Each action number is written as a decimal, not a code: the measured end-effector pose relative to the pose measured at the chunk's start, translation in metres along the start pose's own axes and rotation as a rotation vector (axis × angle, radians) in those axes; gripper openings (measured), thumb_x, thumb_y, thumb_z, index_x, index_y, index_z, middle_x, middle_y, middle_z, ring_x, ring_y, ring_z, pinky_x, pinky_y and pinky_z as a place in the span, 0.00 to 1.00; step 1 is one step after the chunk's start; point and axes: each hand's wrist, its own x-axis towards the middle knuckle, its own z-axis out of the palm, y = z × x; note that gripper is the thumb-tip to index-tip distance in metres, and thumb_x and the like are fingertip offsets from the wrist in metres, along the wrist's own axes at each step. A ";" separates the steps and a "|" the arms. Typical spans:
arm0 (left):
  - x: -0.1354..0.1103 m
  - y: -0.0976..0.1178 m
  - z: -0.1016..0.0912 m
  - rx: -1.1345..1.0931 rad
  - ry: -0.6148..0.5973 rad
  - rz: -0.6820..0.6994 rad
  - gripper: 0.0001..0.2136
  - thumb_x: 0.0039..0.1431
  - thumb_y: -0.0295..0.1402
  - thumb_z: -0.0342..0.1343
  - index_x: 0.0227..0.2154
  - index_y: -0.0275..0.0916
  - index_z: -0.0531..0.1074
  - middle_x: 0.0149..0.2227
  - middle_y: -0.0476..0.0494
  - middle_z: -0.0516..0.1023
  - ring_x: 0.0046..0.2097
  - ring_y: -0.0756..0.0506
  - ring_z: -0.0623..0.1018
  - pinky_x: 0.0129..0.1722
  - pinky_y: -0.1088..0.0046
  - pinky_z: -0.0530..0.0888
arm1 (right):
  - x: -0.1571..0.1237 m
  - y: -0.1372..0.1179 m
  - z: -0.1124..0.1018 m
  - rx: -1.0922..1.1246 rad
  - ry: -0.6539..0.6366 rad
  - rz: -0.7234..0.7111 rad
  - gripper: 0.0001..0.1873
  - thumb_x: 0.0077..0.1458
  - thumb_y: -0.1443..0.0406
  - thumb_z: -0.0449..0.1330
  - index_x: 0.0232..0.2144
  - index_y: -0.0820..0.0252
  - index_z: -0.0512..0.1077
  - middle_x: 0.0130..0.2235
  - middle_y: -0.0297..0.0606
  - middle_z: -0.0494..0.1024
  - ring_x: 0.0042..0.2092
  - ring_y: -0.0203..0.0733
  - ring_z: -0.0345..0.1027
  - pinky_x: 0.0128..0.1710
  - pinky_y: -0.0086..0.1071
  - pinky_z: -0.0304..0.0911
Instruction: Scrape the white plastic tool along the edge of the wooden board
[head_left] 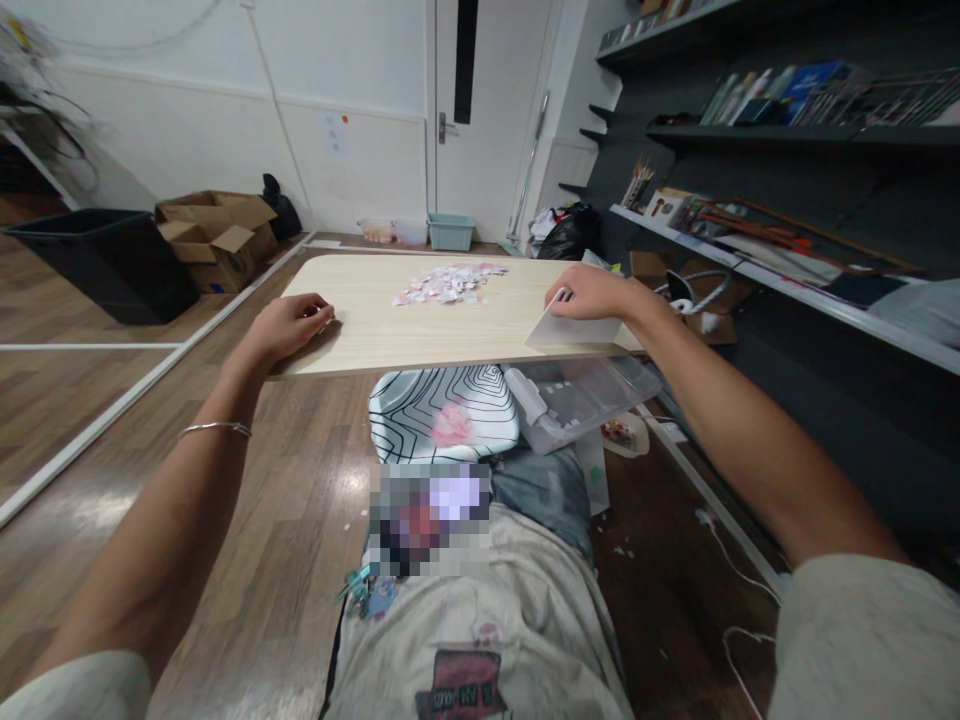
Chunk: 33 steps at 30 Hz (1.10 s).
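Observation:
A light wooden table top (390,320) lies in front of me. My left hand (289,325) rests on its near left edge with the fingers curled; nothing shows in it. My right hand (589,292) is at the near right edge, pinching a white sheet of paper (574,330) that lies on the table corner. A pile of small pink and white paper scraps (450,283) sits on the far middle of the table, apart from both hands.
Below the table edge are a black-lined patterned cushion (442,412) and a clear plastic box (577,398). Cardboard boxes (217,240) and a black bin (112,260) stand at the left. Dark shelves (787,250) with supplies run along the right wall. White cables (731,570) lie on the floor.

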 end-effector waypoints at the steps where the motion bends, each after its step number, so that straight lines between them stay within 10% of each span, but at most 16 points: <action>1: 0.000 0.000 0.000 -0.004 -0.001 0.001 0.29 0.76 0.52 0.56 0.57 0.33 0.91 0.42 0.35 0.90 0.41 0.36 0.80 0.42 0.62 0.70 | 0.001 0.001 0.000 0.005 -0.003 0.021 0.26 0.58 0.56 0.70 0.54 0.55 0.97 0.30 0.39 0.86 0.39 0.54 0.76 0.41 0.44 0.58; 12: -0.002 0.001 0.000 0.012 0.010 0.011 0.27 0.76 0.52 0.56 0.54 0.35 0.90 0.41 0.37 0.90 0.43 0.36 0.81 0.44 0.62 0.70 | 0.009 0.009 0.007 0.026 -0.023 0.073 0.14 0.59 0.58 0.68 0.37 0.57 0.92 0.31 0.41 0.86 0.39 0.51 0.79 0.43 0.41 0.63; 33: -0.005 0.005 -0.002 0.018 -0.004 0.006 0.27 0.80 0.50 0.56 0.57 0.31 0.90 0.46 0.33 0.94 0.48 0.36 0.81 0.48 0.64 0.71 | 0.050 -0.032 0.009 -0.070 -0.045 0.034 0.20 0.61 0.61 0.67 0.47 0.63 0.96 0.40 0.48 0.93 0.43 0.52 0.81 0.45 0.40 0.61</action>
